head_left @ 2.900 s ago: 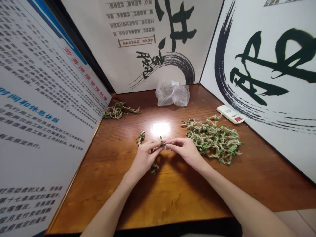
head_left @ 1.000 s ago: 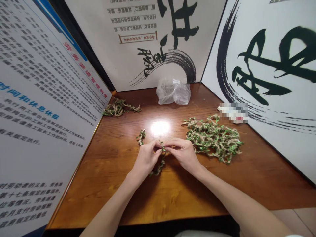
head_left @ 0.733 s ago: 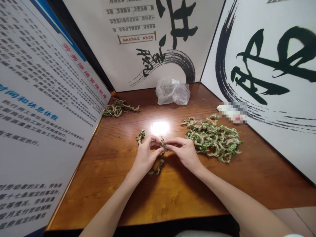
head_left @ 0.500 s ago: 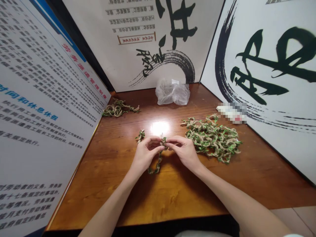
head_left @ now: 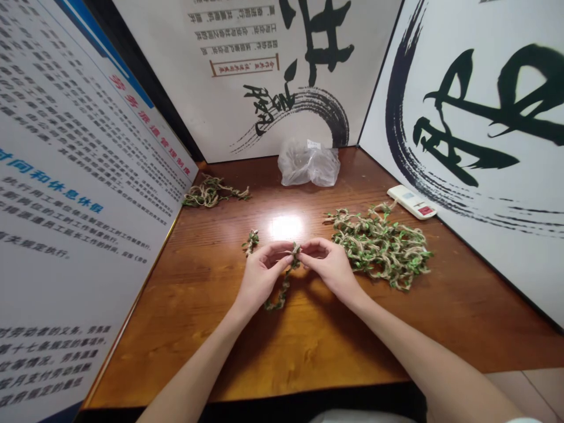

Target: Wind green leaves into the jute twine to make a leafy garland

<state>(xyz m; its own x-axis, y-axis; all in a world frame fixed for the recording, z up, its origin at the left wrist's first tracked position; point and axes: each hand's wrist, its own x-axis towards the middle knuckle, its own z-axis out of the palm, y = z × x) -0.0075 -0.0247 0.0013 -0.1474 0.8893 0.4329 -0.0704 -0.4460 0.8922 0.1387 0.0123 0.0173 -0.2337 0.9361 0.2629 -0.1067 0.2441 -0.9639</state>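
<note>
Both hands meet over the middle of the wooden table (head_left: 308, 341). My left hand (head_left: 259, 276) and my right hand (head_left: 331, 267) each pinch the same short length of jute twine with small green leaves (head_left: 282, 288). One end of the twine hangs down between the hands onto the table. Its other end (head_left: 251, 241) lies on the table beyond my left hand. The fingertips nearly touch at the twine's top.
A heap of the same leafy twine (head_left: 383, 247) lies right of my right hand. A smaller bundle (head_left: 211, 192) sits at the back left. A crumpled clear plastic bag (head_left: 308, 164) and a white remote-like device (head_left: 412, 201) lie at the back. Printed boards wall three sides.
The hands have stayed together, fingers working along the twine. The piece hanging between them has lengthened and shifted slightly; the heaps have not moved.
</note>
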